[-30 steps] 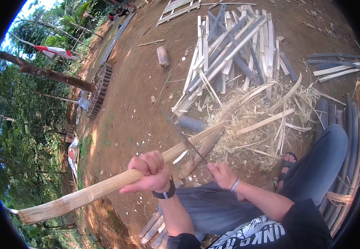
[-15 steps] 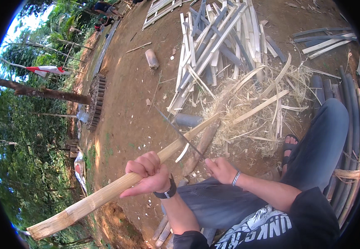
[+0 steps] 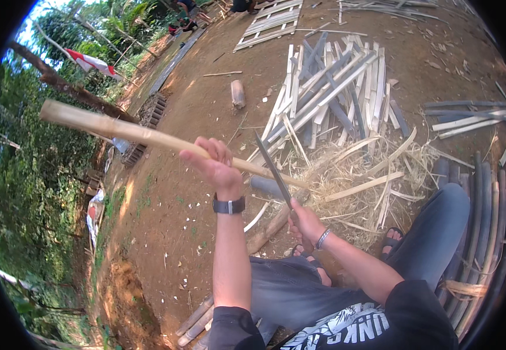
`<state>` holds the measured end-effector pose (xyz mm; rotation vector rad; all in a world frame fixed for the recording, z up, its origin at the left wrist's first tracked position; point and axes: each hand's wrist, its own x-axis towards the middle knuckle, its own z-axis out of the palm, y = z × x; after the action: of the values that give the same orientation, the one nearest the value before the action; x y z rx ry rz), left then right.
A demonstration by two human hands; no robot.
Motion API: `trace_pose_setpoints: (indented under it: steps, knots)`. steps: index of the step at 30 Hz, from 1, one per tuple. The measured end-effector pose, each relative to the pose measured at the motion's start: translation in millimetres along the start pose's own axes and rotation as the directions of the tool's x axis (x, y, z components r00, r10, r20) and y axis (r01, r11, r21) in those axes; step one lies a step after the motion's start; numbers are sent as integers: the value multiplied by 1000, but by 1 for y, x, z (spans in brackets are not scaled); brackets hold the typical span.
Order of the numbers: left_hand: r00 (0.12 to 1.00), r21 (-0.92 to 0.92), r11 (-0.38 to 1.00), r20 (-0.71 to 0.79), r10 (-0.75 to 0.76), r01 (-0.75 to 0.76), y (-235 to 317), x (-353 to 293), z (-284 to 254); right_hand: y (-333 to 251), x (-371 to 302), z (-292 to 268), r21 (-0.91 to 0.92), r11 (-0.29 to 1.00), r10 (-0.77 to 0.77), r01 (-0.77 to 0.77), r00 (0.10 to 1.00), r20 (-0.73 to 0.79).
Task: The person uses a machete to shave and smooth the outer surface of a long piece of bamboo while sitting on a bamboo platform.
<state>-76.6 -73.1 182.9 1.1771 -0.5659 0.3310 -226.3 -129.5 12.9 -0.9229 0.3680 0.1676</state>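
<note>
My left hand (image 3: 221, 166) grips a long pale split bamboo piece (image 3: 113, 129) near its middle. Its wide end points up to the left, and the thinner end slants down to the shavings. In my right hand (image 3: 305, 224) is a long dark-bladed knife (image 3: 273, 169), held by the handle with the blade pointing up and away. From this angle the blade crosses the bamboo piece to the right of my left hand; whether they touch, I cannot tell. Below them a brown log (image 3: 273, 228) lies on the ground, beside a heap of curly bamboo shavings (image 3: 355, 201).
Split bamboo strips (image 3: 329, 87) lie piled beyond the shavings, with a smaller stack (image 3: 468, 119) to the right. Tied bamboo poles (image 3: 486, 233) run along my right side. A short bamboo section (image 3: 238, 94) and a slatted panel (image 3: 270, 24) lie farther off. People sit in the far background.
The bamboo piece's wide end has swung up from the lower left as my left hand rose. My right hand has turned the knife more upright. The view has shifted too.
</note>
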Motion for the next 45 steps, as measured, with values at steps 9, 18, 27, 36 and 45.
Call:
trace_pose_setpoints:
  steps: [9,18,27,36,45]
  knots:
    - [999,62,998,-39,34,-32,-35,44,12,-58,-8,5,196,979,-72,52,992,99]
    - [980,169,984,-173,94,-64,-53,66,40,-37,0,-23,166,978,119,-122,992,28]
    - [992,100,993,-105,71,-60,-46,59,43,-58,5,-4,36,999,-19,17,998,66]
    - [998,19,1000,63,-18,16,-6,-4,0,19,15,-29,-90,987,135,-136,991,-15]
    - [1000,-30,999,23,-19,20,29,-56,-25,20,-27,0,-220,972,-62,84,993,105]
